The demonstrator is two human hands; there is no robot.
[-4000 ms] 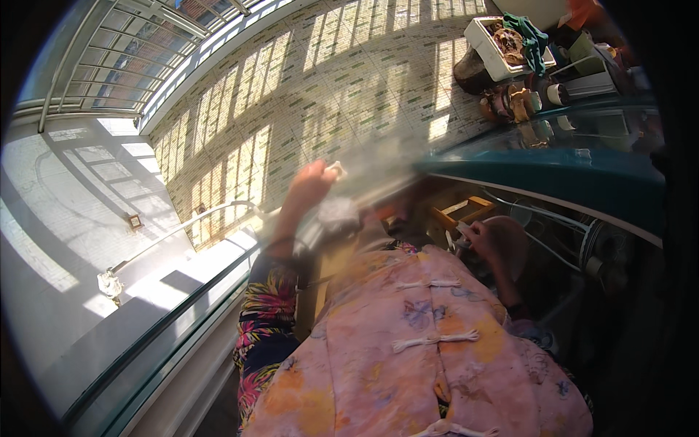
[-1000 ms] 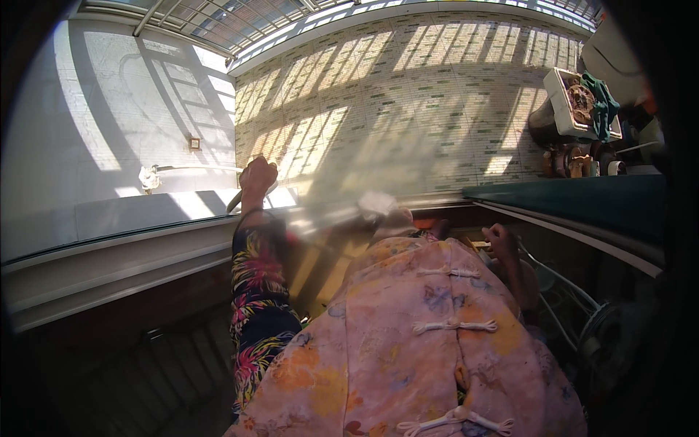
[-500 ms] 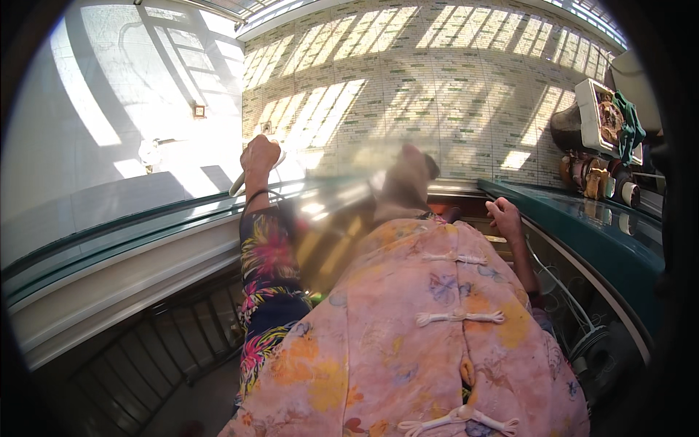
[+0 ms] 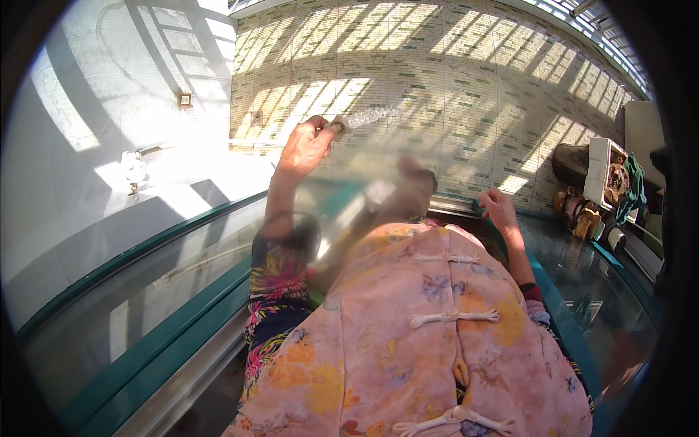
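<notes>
My left hand (image 4: 302, 149) is raised ahead of me, its fingers closed round a pale, tube-like thing (image 4: 338, 126). From its end a clear, glittering strand (image 4: 371, 116) reaches to the right; I cannot tell whether it is water or clear plastic. To the right, my right hand (image 4: 501, 211) is curled at the end of a green-framed glass door panel (image 4: 561, 291), and its fingertips meet the green edge. Between the hands one of my legs, smeared by motion, steps over the door track. A pink floral apron covers my front.
Another green-framed glass panel (image 4: 175, 291) slants across on the left. Beyond lies a tiled floor (image 4: 408, 65) with barred sunlight, beside a white wall (image 4: 80, 146) carrying a tap (image 4: 133, 167). At the right stand a white box (image 4: 608, 173), a green cloth (image 4: 633, 188) and several brown items.
My left hand has moved right and slightly up with the pale thing, and the clear strand now shows. My right hand has shifted slightly left and up. The door panels have shifted in view.
</notes>
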